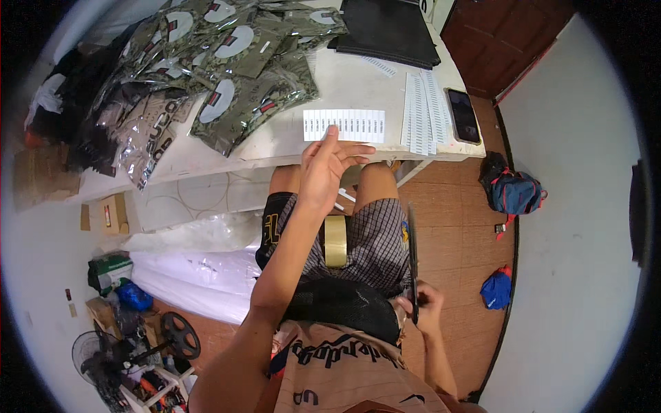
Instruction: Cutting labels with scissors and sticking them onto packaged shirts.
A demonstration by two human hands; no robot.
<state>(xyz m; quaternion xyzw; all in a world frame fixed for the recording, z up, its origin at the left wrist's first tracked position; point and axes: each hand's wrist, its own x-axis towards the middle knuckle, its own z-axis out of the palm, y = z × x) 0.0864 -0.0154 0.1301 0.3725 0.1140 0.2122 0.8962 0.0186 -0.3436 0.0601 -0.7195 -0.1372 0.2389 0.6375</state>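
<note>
A short white sheet of barcode labels [358, 124], marked off in narrow strips, lies at the near edge of the white table. My left hand [325, 165] reaches over that edge with fingers stretched out to the right. Its thumb is over the lower part of the sheet; whether it presses on it I cannot tell. Low on the right, beside my hip, my right hand [428, 307] is closed on a long thin dark tool [413, 258] that points up toward the table. Seen edge-on, its kind is unclear. A roll of tan tape [335, 241] sits between my thighs.
Camouflage garments in clear bags [255, 93] pile up on the table's left. Black folded sheets [387, 34] lie at the back. Long label strips [418, 113] and a phone [463, 115] are at the right. A backpack [513, 189] rests on the floor.
</note>
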